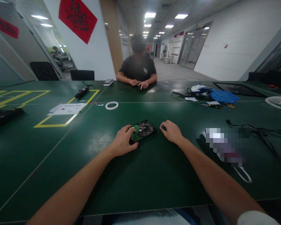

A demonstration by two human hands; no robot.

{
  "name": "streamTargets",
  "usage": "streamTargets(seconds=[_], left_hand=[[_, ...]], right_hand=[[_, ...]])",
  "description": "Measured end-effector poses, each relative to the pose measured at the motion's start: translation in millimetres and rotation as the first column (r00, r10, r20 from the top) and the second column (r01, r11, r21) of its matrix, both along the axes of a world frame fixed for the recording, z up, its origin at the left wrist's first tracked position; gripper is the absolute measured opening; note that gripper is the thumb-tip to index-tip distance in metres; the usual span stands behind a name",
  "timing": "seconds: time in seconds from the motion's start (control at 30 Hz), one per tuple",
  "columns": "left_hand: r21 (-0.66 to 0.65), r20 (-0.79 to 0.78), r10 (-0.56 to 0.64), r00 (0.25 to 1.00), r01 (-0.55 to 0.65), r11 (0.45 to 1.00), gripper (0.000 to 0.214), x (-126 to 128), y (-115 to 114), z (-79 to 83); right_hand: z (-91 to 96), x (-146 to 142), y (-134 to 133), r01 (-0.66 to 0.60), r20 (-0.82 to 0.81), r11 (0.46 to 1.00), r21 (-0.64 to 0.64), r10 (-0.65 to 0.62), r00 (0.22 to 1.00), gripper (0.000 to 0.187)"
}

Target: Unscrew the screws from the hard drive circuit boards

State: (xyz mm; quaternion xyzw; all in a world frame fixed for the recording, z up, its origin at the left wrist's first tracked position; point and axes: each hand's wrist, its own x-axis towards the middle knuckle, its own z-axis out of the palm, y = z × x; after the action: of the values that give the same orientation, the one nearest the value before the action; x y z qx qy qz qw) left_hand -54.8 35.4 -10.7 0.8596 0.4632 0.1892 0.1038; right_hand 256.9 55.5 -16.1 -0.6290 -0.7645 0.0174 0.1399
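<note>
A black hard drive (pixel 147 128) with a green circuit board at its left end lies flat on the green table (pixel 159 178). My left hand (pixel 124 140) grips its left end, the fingers over the board and the thumb at the near edge. Just right of the drive, apart from it, my right hand (pixel 171 132) is closed around a small black object (pixel 164 127). Only one dark rounded end of that object shows, so I cannot tell its kind.
Across the table sits a person (pixel 140 67). A white tape roll (pixel 111 105) and paper sheets (pixel 66 109) lie to the left. On the right are a pixelated item (pixel 222 145), black cables (pixel 262 132), a screwdriver (pixel 213 106) and a blue tray (pixel 224 96).
</note>
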Motion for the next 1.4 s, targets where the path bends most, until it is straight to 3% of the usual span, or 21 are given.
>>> streamTargets(seconds=[0.3,0.7,1.0,1.17,1.3,1.4], left_hand=[[-0.022,0.011,-0.108,0.994,0.108,0.994,0.062,-1,-3,4.7],[-0.151,0.072,-0.266,0.961,0.274,0.950,0.069,1,-13,13.6],[-0.107,0.118,-0.239,0.964,0.252,0.962,0.070,0,-10,10.6],[-0.105,0.138,-0.311,0.940,0.326,0.939,0.070,3,-11,13.2],[-0.110,0.139,-0.343,0.929,0.358,0.927,0.072,7,-16,14.3],[-0.112,0.132,-0.349,0.928,0.364,0.925,0.072,7,-17,13.2]], right_hand=[[-1.0,16,1,0.006,0.025,1.000,-0.018,-0.005,1.000,0.020],[-3.4,22,2,0.079,0.023,0.997,-0.006,-0.079,0.997,0.019],[6.9,21,-2,0.114,-0.014,0.994,0.004,-0.113,0.993,0.022],[23.1,-19,-20,-0.060,-0.107,0.996,0.071,0.068,0.992,0.019],[29.6,-50,-36,-0.220,-0.085,0.975,-0.007,0.219,0.972,0.016],[29.8,-55,-41,-0.241,-0.052,0.969,-0.054,0.239,0.970,0.016]])
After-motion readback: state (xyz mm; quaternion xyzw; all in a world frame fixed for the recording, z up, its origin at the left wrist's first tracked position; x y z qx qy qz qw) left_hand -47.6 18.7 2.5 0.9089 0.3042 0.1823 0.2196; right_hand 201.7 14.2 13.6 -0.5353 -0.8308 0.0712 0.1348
